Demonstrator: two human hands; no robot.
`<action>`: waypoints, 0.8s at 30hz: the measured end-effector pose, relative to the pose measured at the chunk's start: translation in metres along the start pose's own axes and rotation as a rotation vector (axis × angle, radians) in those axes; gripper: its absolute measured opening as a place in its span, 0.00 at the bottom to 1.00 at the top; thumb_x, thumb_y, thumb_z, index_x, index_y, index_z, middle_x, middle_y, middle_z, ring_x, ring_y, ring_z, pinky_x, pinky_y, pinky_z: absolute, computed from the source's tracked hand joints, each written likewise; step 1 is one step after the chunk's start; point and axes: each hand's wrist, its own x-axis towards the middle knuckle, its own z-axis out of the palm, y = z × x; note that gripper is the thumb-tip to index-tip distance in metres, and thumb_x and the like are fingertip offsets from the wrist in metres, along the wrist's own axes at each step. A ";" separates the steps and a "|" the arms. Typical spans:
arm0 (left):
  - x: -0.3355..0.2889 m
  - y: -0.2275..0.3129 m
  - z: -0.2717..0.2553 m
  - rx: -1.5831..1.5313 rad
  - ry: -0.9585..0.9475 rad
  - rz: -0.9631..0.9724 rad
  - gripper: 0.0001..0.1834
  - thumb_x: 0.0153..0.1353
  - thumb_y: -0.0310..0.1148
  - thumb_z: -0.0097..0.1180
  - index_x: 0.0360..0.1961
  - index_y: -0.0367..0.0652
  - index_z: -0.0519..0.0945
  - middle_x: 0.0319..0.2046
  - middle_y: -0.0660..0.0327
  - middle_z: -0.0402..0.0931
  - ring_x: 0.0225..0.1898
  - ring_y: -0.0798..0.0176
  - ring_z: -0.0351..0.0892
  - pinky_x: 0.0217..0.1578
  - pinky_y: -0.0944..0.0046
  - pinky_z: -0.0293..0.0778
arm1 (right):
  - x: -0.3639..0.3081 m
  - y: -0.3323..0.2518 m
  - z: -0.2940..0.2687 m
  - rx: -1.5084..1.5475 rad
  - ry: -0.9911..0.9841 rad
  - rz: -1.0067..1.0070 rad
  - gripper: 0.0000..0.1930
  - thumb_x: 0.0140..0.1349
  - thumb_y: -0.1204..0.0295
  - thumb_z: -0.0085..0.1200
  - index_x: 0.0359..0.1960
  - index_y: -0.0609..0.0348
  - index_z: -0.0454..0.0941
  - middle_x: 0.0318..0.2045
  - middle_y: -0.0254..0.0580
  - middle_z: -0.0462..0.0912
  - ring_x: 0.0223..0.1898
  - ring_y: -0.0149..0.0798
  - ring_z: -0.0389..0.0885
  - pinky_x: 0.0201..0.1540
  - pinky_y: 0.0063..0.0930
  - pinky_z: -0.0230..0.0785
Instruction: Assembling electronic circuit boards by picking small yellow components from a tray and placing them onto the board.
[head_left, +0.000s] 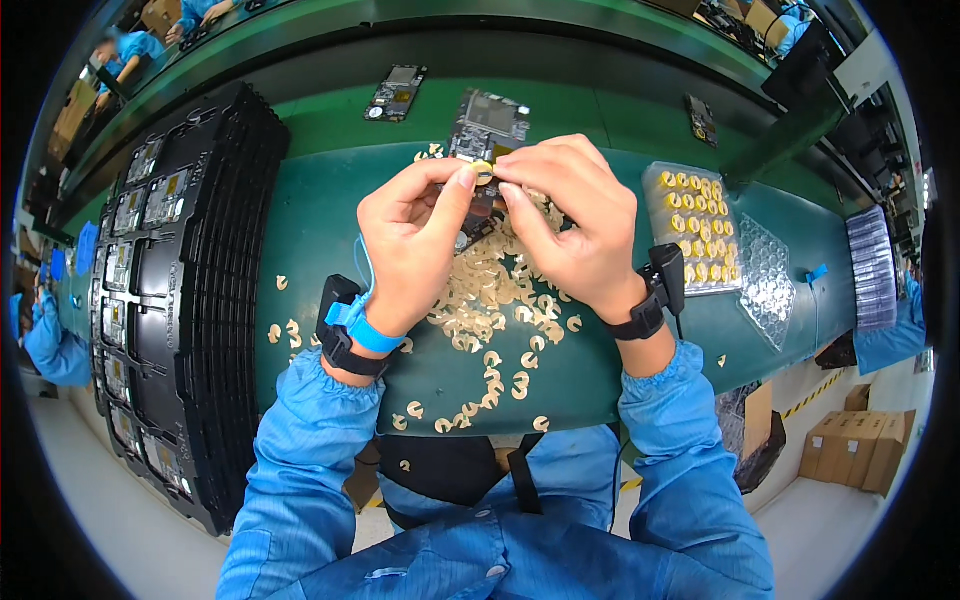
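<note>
Your two hands meet at the upper centre of the frame, over the circuit board [490,118], with a small round yellow piece [483,173] between their fingertips. Your left hand [415,240] is drawn into a pinch, thumb and forefinger almost together at the piece's left edge, and it appears to have hold of it. Your right hand [580,215] comes in from the other side, thumb and forefinger a little apart and their tips at the piece's right edge; the fingers hide so much that you can't fairly tell whether they grip it or only touch.

The relation that matters is piece to board. The board's long axis runs up the frame, its top leaning slightly right, and passes beneath your fingertips. The piece lies over its middle stretch, about equally near to both hands.

Loose pale pieces [480,285] are heaped below the board, on the green table [590,395]. A clear tray [655,205] of yellow pieces stands to the right of your right hand; stacked black trays [225,300] fill the left.
</note>
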 end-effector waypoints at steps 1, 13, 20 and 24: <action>0.000 0.000 0.001 0.000 -0.003 -0.005 0.08 0.72 0.25 0.58 0.45 0.29 0.84 0.39 0.60 0.85 0.38 0.74 0.82 0.42 0.71 0.79 | -0.001 0.000 -0.002 0.024 -0.009 0.071 0.11 0.54 0.81 0.68 0.40 0.64 0.85 0.39 0.46 0.87 0.40 0.47 0.84 0.43 0.37 0.77; -0.001 0.001 0.000 0.314 -0.152 0.133 0.05 0.68 0.22 0.63 0.41 0.31 0.86 0.34 0.65 0.84 0.34 0.77 0.77 0.33 0.75 0.72 | 0.003 0.001 -0.016 0.259 -0.173 0.354 0.06 0.59 0.77 0.66 0.37 0.64 0.86 0.35 0.44 0.85 0.35 0.38 0.85 0.40 0.31 0.77; 0.004 0.003 -0.002 -0.030 -0.174 -0.173 0.09 0.71 0.29 0.59 0.39 0.33 0.85 0.32 0.63 0.83 0.33 0.75 0.79 0.35 0.72 0.75 | -0.002 0.005 -0.010 0.185 -0.143 0.188 0.05 0.61 0.79 0.63 0.38 0.64 0.82 0.36 0.46 0.82 0.39 0.47 0.82 0.41 0.35 0.75; 0.006 0.002 -0.005 -0.285 -0.186 -0.344 0.09 0.71 0.30 0.56 0.38 0.35 0.83 0.35 0.62 0.84 0.33 0.71 0.82 0.37 0.68 0.78 | -0.001 0.003 -0.007 0.135 -0.165 0.117 0.08 0.60 0.81 0.61 0.41 0.61 0.79 0.39 0.45 0.80 0.42 0.51 0.79 0.46 0.39 0.73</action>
